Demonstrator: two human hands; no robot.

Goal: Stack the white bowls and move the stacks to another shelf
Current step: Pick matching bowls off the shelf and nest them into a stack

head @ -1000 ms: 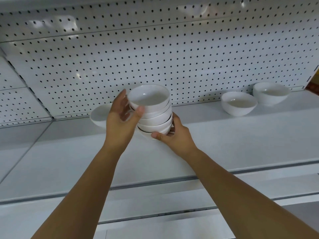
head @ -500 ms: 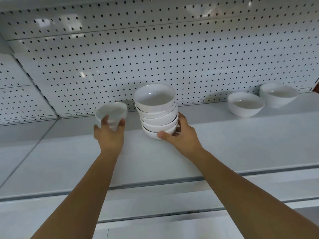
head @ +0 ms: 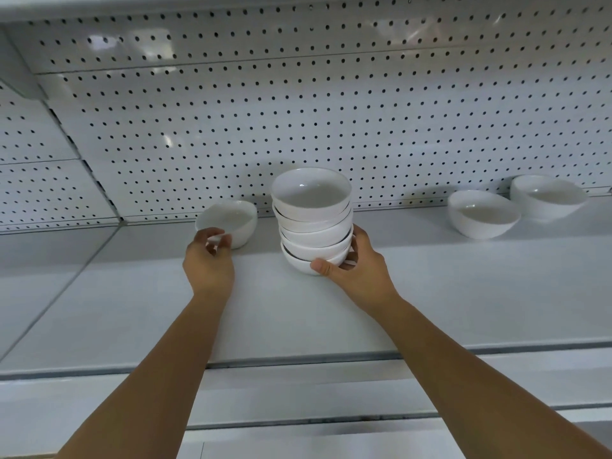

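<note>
Back wall of shelving unit: white pegboard (head: 331, 111).
Regular rows of small dark holes, glossy with light reflections; slotted upright (head: 85, 162) divides it at left.

your left hand (head: 208, 264) and right hand (head: 364, 274) both bare, forearms (head: 463, 354) bare too, long and slim, right thumbnail (head: 320, 267) cut short

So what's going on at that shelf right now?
A person is gathering white bowls. The right grip holds the bottom of a stack of bowls that seems to stand on the shelf. The left grip pinches the near rim of a single bowl, tilted just left of the stack. A loose bowl and a farther bowl sit off to the right.
</note>
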